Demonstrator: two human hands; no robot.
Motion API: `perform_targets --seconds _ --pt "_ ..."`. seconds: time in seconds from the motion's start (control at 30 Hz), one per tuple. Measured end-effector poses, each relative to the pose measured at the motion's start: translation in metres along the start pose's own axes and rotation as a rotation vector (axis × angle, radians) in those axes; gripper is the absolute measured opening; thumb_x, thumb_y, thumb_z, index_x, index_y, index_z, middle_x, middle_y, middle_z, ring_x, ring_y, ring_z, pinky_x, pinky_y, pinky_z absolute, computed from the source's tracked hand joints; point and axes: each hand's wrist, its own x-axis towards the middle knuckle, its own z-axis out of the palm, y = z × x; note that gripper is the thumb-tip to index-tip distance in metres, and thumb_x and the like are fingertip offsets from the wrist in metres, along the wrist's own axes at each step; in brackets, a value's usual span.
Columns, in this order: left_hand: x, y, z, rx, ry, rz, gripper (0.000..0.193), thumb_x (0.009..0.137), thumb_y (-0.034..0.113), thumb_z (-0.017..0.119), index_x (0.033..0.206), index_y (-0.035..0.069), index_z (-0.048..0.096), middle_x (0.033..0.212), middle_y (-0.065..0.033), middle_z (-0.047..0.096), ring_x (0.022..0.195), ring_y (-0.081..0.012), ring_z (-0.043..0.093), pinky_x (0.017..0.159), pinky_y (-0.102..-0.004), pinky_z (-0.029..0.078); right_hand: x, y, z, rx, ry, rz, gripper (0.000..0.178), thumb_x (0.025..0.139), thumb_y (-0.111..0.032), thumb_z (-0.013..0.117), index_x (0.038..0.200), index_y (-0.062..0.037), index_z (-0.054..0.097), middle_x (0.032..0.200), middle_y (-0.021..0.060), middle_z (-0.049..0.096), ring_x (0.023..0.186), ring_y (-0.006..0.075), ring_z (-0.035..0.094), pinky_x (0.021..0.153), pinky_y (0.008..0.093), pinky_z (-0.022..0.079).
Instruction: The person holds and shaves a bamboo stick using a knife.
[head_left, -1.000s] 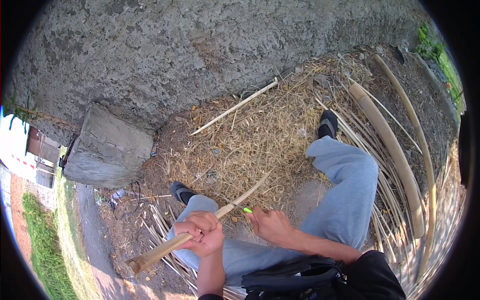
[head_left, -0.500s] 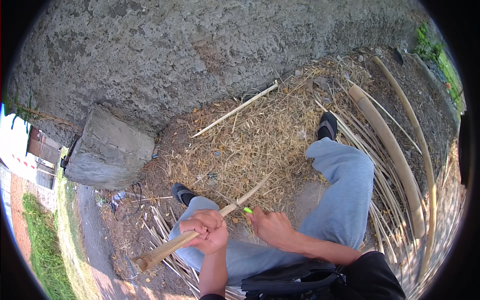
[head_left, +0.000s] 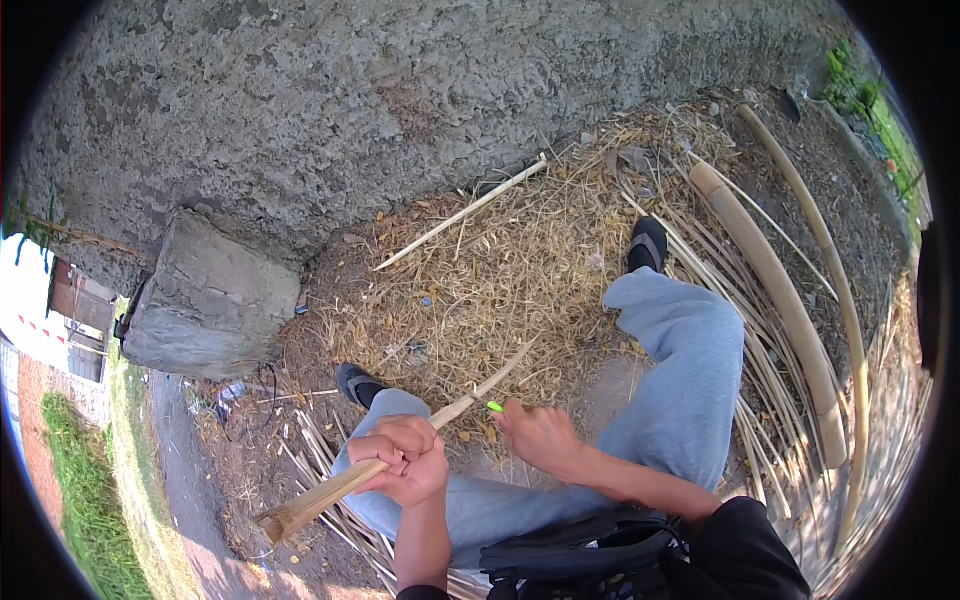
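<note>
My left hand (head_left: 408, 462) is closed round a split bamboo piece (head_left: 320, 497), which slants from the lower left up to a pointed far end over the straw. Its near end is thick and blunt. In my right hand (head_left: 541, 437) is a knife (head_left: 495, 406); a bright green bit of its handle sticks out past the thumb. The thin blade lies against the bamboo just beyond my left fist, where a small curl stands up. Most of the handle is hidden in my fingers.
Shavings (head_left: 480, 290) cover the ground between my feet. A pale bamboo strip (head_left: 460, 215) lies near the rough wall (head_left: 330, 110). On the right are a thick bamboo length (head_left: 775, 310), a curved pole (head_left: 845, 290) and many thin strips. A concrete block (head_left: 215, 300) juts out at left.
Both hands keep their grips, and the knife stays at about the same spot on the bamboo. The whole view has shifted slightly.
</note>
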Motion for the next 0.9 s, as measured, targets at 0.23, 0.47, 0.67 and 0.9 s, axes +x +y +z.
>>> perform_targets --seconds 0.23,0.47,0.67,0.9 --pt "0.004 -0.003 0.000 -0.011 -0.014 0.021 0.050 0.101 0.056 0.030 0.081 0.011 0.033 0.046 -0.0008 0.027 0.033 -0.0077 0.016 0.029 -0.0242 0.013 0.010 -0.005 -0.007 0.003 0.020 -0.032 0.032 0.101 -0.031 0.048 0.084 -0.0031 0.050 0.048 0.0123 0.057 0.041 0.0319 0.060 0.038 0.0452 0.047" --pt "-0.003 0.006 0.000 -0.060 -0.050 -0.005 0.050 0.101 0.056 0.033 0.082 0.010 0.034 0.045 -0.0009 0.027 0.033 -0.0080 0.018 0.029 -0.0244 0.014 0.001 -0.016 -0.022 0.029 -0.081 -0.040 0.030 0.101 -0.029 0.048 0.084 -0.0043 0.049 0.050 0.0167 0.056 0.044 0.0378 0.059 0.041 0.0500 0.047" --pt "-0.003 0.005 -0.004 -0.047 -0.048 -0.008 0.049 0.101 0.055 0.036 0.082 0.009 0.036 0.045 -0.0013 0.028 0.033 -0.0088 0.020 0.030 -0.0245 0.017 0.005 -0.009 -0.013 0.004 -0.021 -0.007 0.030 0.101 -0.030 0.048 0.083 -0.0051 0.050 0.051 0.0165 0.057 0.044 0.0379 0.059 0.040 0.0496 0.047" --pt "-0.004 0.007 0.002 -0.058 -0.078 -0.017 0.050 0.100 0.054 0.039 0.081 0.009 0.036 0.047 -0.0023 0.031 0.034 -0.0101 0.023 0.031 -0.0258 0.019 0.007 0.000 -0.015 -0.053 -0.042 -0.023 0.029 0.100 -0.030 0.049 0.085 -0.0044 0.050 0.050 0.0126 0.058 0.044 0.0331 0.061 0.040 0.0456 0.048"
